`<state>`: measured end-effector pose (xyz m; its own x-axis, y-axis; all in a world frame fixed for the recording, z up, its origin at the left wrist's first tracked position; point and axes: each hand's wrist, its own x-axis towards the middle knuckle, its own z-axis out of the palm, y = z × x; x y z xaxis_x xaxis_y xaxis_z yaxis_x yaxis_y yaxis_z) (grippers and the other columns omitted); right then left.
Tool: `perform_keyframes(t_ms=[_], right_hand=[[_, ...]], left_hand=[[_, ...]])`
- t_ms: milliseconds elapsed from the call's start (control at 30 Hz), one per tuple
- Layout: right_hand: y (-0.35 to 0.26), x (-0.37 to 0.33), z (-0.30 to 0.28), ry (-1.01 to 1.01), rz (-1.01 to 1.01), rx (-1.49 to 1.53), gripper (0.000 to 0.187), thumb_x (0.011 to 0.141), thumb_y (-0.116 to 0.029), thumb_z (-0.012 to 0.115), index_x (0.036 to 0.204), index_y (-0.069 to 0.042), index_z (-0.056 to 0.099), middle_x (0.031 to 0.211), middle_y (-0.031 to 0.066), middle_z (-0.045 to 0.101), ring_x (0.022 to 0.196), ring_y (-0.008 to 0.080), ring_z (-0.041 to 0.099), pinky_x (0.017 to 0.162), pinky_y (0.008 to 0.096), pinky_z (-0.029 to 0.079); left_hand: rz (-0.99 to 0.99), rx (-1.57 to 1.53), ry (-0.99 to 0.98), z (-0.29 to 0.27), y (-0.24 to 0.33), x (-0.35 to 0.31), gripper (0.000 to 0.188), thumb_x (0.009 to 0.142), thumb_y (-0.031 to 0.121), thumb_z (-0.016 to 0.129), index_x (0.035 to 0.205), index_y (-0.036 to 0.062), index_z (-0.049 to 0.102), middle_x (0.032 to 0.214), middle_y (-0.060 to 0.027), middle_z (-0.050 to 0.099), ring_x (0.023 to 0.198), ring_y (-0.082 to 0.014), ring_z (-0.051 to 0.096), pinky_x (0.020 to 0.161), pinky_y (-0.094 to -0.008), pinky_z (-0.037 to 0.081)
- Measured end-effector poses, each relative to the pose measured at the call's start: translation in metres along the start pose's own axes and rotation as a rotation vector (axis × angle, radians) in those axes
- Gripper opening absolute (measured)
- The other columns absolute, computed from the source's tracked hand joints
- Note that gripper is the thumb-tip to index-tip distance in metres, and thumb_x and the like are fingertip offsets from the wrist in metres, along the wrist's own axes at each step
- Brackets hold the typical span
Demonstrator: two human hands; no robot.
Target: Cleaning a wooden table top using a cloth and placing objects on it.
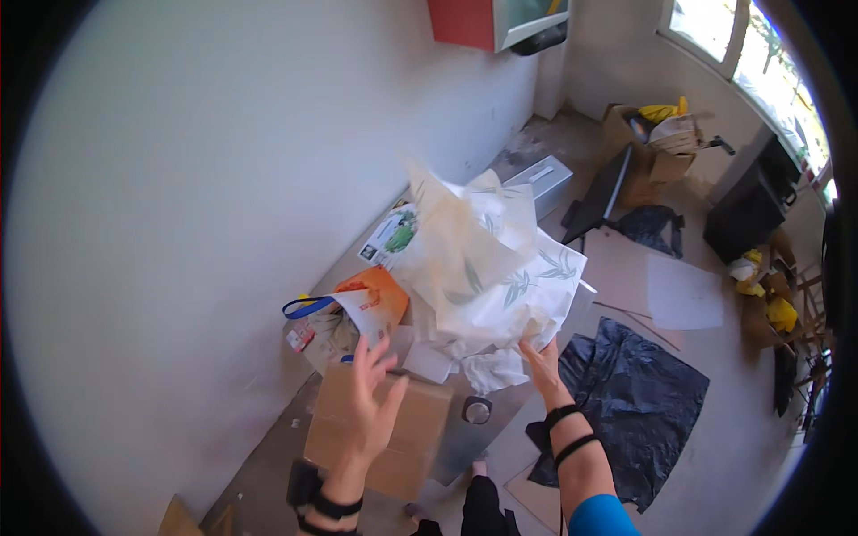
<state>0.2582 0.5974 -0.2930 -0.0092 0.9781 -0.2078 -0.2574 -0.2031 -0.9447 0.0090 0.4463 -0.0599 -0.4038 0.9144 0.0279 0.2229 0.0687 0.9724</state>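
A large, thin white sheet with a green leaf print [509,277] billows in front of me, crumpled and partly see-through; whether it is paper or plastic I cannot tell. My right hand [541,364] pinches its lower right edge. Lower left, my left hand [374,402] is raised with fingers spread, holding nothing, above a closed cardboard box [380,433]. An orange and white bag [375,299] with a blue strap lies just beyond that hand. Crumpled white paper [494,371] lies below the sheet, near a small round dark-rimmed object [476,410]. The sheet hides part of the pile behind it.
A black plastic bag [639,402] is spread on the floor at right. Flat cardboard [617,272] and a pale panel [684,293] lie beyond it. Farther back stand a filled cardboard box [630,161] and a black cabinet [746,210]. A wall [206,205] bounds the left.
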Motion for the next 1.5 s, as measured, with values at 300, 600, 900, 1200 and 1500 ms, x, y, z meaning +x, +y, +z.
perform_keyframes(t_ms=[300, 600, 900, 1200, 1500], right_hand=[[0.023, -0.116, -0.004, -0.295, 0.005, -1.030, 0.052, 0.081, -0.027, 0.065, 0.123, -0.001, 0.050, 0.118, 0.0239, 0.054, 0.093, 0.0307, 0.062, 0.079, 0.0377, 0.050], [0.086, -0.099, 0.005, -0.683, -0.492, -1.469, 0.056, 0.071, -0.007, 0.066, 0.121, 0.001, 0.044, 0.115, 0.0250, 0.052, 0.098, 0.0440, 0.053, 0.082, 0.0489, 0.045], [0.047, -0.168, 0.037, -0.707, -0.462, -1.369, 0.044, 0.066, -0.010, 0.071, 0.097, 0.006, 0.045, 0.094, 0.0268, 0.047, 0.086, 0.0460, 0.050, 0.075, 0.0505, 0.041], [0.005, -0.341, -0.005, -1.138, -0.777, -1.834, 0.047, 0.077, -0.042, 0.067, 0.089, 0.003, 0.062, 0.104, 0.0294, 0.057, 0.105, 0.0421, 0.051, 0.090, 0.0464, 0.042], [0.106, -0.560, 0.146, -1.418, -0.689, -1.428, 0.045, 0.063, -0.043, 0.079, 0.069, -0.006, 0.054, 0.076, 0.0167, 0.054, 0.076, 0.0354, 0.052, 0.072, 0.0458, 0.042]], left_hand=[[-0.758, 0.221, 0.368, -0.117, -0.058, -0.244, 0.020, 0.092, 0.017, 0.055, 0.089, -0.0012, 0.063, 0.062, -0.0038, 0.058, 0.058, -0.0100, 0.057, 0.056, -0.0244, 0.047], [-0.925, -0.037, 0.103, -0.058, -0.113, -0.400, 0.026, 0.093, 0.027, 0.053, 0.102, 0.0050, 0.064, 0.085, -0.0073, 0.069, 0.078, -0.0130, 0.067, 0.071, -0.0253, 0.052], [-0.932, -0.062, 0.328, -0.073, -0.126, -0.526, 0.031, 0.091, 0.031, 0.050, 0.103, 0.0053, 0.062, 0.085, -0.0064, 0.068, 0.071, -0.0154, 0.065, 0.070, -0.0285, 0.050], [-0.730, 0.060, 0.397, -0.102, -0.226, -0.701, 0.039, 0.087, 0.041, 0.052, 0.105, 0.0085, 0.064, 0.093, -0.0123, 0.067, 0.088, -0.0232, 0.064, 0.078, -0.0345, 0.049], [-0.843, -0.265, 0.499, -0.156, -0.215, -0.935, 0.044, 0.086, 0.043, 0.051, 0.112, 0.0094, 0.062, 0.100, -0.0152, 0.066, 0.098, -0.0260, 0.062, 0.086, -0.0366, 0.047]])
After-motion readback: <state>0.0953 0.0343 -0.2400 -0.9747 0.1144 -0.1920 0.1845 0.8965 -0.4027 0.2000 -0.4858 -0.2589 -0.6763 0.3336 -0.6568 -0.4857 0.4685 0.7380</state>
